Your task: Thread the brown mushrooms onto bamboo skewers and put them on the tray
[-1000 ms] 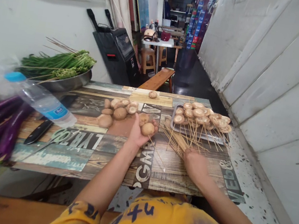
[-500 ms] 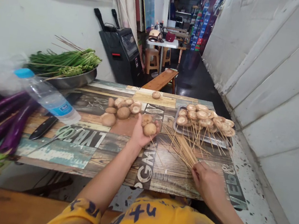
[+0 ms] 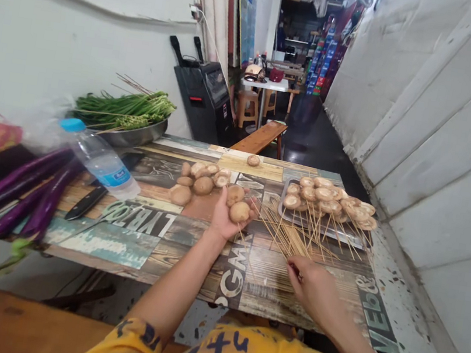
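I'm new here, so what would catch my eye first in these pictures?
The skewered shiitake mushrooms fanned out on a metal tray at the table's right stand out first. Long purple eggplants lie at its left end, and the left hand mid-table cradles two loose mushrooms.

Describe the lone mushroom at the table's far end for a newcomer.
On the patterned tabletop, go to the far edge, beyond the mushroom pile. One mushroom sits alone on a pale wood-print panel, apart from the pile and the skewered mushrooms on the metal tray.
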The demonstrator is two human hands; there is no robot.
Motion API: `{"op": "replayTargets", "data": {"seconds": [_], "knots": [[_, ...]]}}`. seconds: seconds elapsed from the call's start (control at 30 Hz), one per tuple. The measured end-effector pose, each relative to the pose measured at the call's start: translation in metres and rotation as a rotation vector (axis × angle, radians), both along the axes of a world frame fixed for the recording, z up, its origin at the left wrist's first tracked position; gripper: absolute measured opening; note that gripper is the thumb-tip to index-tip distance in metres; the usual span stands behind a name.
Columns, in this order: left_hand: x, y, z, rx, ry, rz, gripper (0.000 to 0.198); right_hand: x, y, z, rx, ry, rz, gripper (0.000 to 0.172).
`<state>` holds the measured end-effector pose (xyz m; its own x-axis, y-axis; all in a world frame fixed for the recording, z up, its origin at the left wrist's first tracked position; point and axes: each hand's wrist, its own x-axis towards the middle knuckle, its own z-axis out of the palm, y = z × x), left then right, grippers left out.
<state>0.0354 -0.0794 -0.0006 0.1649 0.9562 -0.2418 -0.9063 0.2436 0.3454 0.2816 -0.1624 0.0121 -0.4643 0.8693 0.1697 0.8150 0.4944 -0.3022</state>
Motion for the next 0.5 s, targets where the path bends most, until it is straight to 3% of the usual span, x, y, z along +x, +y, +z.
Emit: {"op": "replayTargets", "data": {"seconds": [0.33,0.5], "knots": [[0.007,-0.001,0.001,0.026,0.121,-0.014,0.054,-0.023,0.018,0.005,-0.067,-0.170,-0.012,0.024],[0.014,-0.001,-0.002,0.060,0.194,-0.053,0.053,-0.042,0.032,0.004,-0.058,-0.040,0.038,0.026]]}}
